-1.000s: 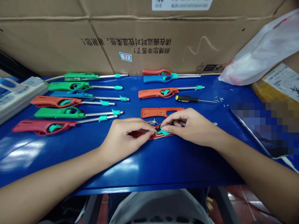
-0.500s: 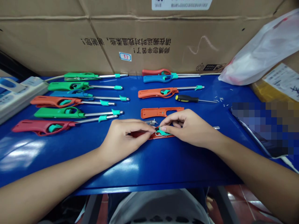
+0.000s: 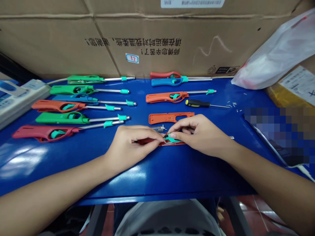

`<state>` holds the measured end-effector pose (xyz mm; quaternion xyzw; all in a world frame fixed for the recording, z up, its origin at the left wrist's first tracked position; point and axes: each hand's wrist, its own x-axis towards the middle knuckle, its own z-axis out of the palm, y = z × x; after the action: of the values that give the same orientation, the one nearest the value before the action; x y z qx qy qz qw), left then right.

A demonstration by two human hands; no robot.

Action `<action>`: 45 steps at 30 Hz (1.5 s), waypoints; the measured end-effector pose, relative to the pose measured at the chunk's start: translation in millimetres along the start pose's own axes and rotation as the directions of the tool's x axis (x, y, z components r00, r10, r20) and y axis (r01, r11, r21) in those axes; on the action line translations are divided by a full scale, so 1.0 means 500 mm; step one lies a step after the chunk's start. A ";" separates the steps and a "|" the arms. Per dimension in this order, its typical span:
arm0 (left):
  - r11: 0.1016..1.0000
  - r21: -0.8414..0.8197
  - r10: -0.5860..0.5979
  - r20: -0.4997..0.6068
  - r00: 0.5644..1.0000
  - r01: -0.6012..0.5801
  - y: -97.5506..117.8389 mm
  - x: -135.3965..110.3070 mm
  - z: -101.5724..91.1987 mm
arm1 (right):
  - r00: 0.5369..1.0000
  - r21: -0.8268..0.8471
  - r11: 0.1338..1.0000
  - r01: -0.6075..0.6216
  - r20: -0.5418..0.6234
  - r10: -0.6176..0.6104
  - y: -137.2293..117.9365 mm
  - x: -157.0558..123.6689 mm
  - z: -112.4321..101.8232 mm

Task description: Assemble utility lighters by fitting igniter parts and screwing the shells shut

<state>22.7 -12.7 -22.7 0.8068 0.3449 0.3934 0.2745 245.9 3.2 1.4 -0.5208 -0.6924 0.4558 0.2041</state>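
Note:
An opened orange lighter housing (image 3: 181, 143) lies on the blue table, largely hidden beneath my hands. My left hand (image 3: 133, 142) is closed around its left part, thumb and forefinger pinched near its middle. From the other side, my right hand (image 3: 203, 134) pinches the green trigger (image 3: 170, 139) set in the housing. The metal tip of the rod shows past my right wrist. Just behind my fingers lies a small metal part (image 3: 158, 128), partly covered. Farther back rests the other orange housing half (image 3: 159, 118), hollow side up.
A black-and-yellow screwdriver (image 3: 197, 103) lies behind, with small white bits near its tip. Several lighters, among them a red one (image 3: 44, 132), line the left; an orange one (image 3: 166, 97) lies farther back. A power strip (image 3: 19, 100), cardboard box (image 3: 73, 42) and plastic bag (image 3: 275, 49) border the table (image 3: 157, 183).
Both hands stay in almost the same place with their pinched grips. The whole view has shifted very slightly; no object has visibly been moved.

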 end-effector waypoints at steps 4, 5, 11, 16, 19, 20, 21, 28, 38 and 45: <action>1.000 0.015 0.010 0.000 1.000 -0.010 -0.001 -0.003 0.000 | 1.000 -0.018 1.000 0.000 -0.002 0.000 0.000 -0.002 0.002; 1.000 0.018 0.016 -0.002 1.000 -0.016 -0.002 -0.003 0.000 | 1.000 -0.019 1.000 -0.002 0.000 0.002 -0.001 -0.003 0.001; 0.992 0.097 0.074 0.037 0.997 -0.078 -0.014 0.000 0.002 | 1.000 -0.026 0.999 -0.025 0.005 0.025 -0.002 -0.003 -0.002; 0.989 0.108 0.095 0.085 0.992 -0.104 -0.008 0.002 0.003 | 0.999 -0.012 0.999 -0.033 -0.004 0.033 0.004 -0.001 -0.002; 0.990 0.113 0.071 0.092 0.993 -0.081 -0.002 0.001 0.002 | 0.999 0.027 0.998 -0.049 -0.003 0.049 0.010 0.002 -0.003; 0.991 0.114 0.064 0.100 0.993 -0.075 -0.001 0.000 0.001 | 0.998 0.031 0.998 -0.054 -0.013 0.055 0.011 0.003 -0.003; 0.991 0.115 0.061 0.107 0.992 -0.073 -0.001 -0.001 0.001 | 0.998 0.032 0.998 -0.061 -0.028 0.061 0.012 0.003 -0.003; 0.993 0.096 0.057 0.155 0.986 -0.072 -0.007 -0.003 0.003 | 0.997 0.011 0.999 -0.038 -0.066 0.039 0.017 0.000 -0.004; 0.985 0.126 0.091 0.229 0.969 -0.122 -0.014 -0.005 0.000 | 0.996 0.034 0.999 -0.002 -0.095 0.005 0.019 -0.006 -0.012; 0.978 0.152 0.103 0.243 0.964 -0.143 -0.019 -0.006 0.004 | 0.992 -0.028 1.000 -0.013 -0.125 0.009 0.017 -0.004 -0.013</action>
<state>19.5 -9.7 -32.0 0.8878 0.2911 0.2813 0.2191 256.3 4.7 -2.0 -0.5551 -0.6818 0.4133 0.2370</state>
